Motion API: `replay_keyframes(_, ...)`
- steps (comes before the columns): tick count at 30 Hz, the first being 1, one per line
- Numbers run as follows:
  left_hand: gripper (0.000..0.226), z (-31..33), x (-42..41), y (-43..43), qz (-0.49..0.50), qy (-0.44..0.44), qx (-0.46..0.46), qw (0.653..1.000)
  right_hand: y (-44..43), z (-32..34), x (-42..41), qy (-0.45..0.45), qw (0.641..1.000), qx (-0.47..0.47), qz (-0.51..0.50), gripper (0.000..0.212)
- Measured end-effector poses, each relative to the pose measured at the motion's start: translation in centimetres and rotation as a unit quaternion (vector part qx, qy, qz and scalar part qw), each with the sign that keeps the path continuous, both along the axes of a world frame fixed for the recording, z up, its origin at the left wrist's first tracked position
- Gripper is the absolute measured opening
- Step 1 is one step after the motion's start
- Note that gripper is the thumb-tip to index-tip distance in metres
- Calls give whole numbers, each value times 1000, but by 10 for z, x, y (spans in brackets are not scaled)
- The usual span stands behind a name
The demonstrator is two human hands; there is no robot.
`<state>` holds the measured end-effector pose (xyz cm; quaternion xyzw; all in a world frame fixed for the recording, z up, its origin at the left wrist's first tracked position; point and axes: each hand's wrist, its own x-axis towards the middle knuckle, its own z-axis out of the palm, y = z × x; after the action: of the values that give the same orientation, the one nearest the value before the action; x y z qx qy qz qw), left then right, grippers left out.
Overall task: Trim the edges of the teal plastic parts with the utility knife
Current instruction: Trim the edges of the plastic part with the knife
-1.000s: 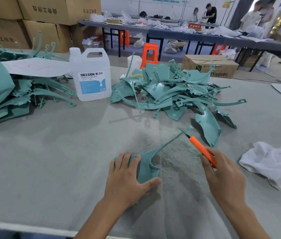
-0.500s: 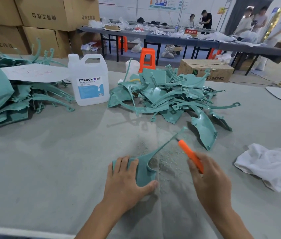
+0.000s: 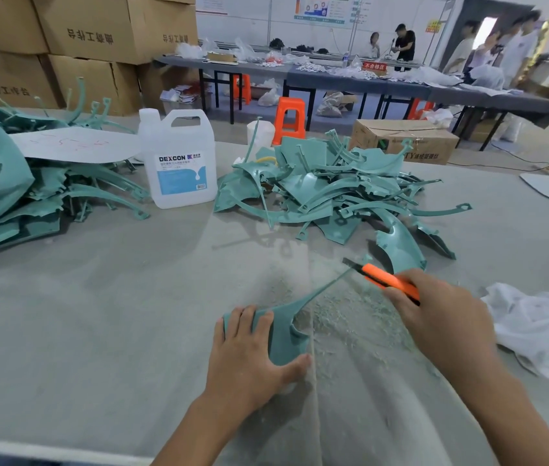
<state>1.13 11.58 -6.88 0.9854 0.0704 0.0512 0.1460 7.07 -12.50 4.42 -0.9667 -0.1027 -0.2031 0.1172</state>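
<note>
Pressing the teal part point(image 3: 283, 331) to the table point(image 3: 98, 314) with the straight, spread fingers of the left hand point(image 3: 249, 358) gives a steady hold, so the right hand point(image 3: 441, 321), curled round the orange utility knife point(image 3: 387, 279), should shave its thin arm lightly (blade angled away from fingers).

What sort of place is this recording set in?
Likely a factory finishing floor: heaps of teal moulded plastic parts, stacked brown cardboard cartons, and long grey worktables with workers behind.
</note>
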Motion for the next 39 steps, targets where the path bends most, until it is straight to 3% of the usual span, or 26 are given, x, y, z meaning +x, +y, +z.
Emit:
replay_keyframes(2, 102, 1, 0, 0, 0, 4, -9, 1000, 5, 2, -4, -25, 999, -8, 37, 14)
replay_keyframes(6, 103, 5, -2, 1, 0, 16, -7, 1000, 9, -9, -10, 25, 997, -42, 53, 17)
replay_keyframes(10, 95, 15, -3, 4, 9, 22, 1, 1000, -5, -18, -16, -53, 995, 73, 37, 17)
replay_keyframes(15, 93, 27, -18, 55, 18, 110, 14, 994, -7, -60, -42, 20, 950, 310, 33, 20)
replay_keyframes(18, 98, 41, -31, 93, 2, 197, 17, 980, -4, -83, -49, 27, 919, 392, 9, 17)
replay_keyframes(19, 96, 46, -33, 100, -3, 195, 21, 981, -1, -90, -50, 33, 912, 409, 3, 17)
replay_keyframes(21, 82, 51, -32, 97, -19, 101, -4, 995, 7, -100, -46, 41, 902, 431, 2, 18)
replay_keyframes(23, 59, 49, -25, 77, -30, -31, -114, 993, 16, -106, -41, 47, 892, 450, -2, 17)
replay_keyframes(26, 38, 40, -4, 37, -21, -109, -218, 970, 24, -111, -36, 47, 882, 469, -10, 16)
replay_keyframes(31, 22, 22, 25, 7, 61, -133, -240, 960, 18, -114, -37, 53, 866, 496, -39, 13)
replay_keyframes(39, 28, 25, 38, 12, 41, -47, -81, 995, 24, -118, -40, 57, 894, 445, -4, 15)
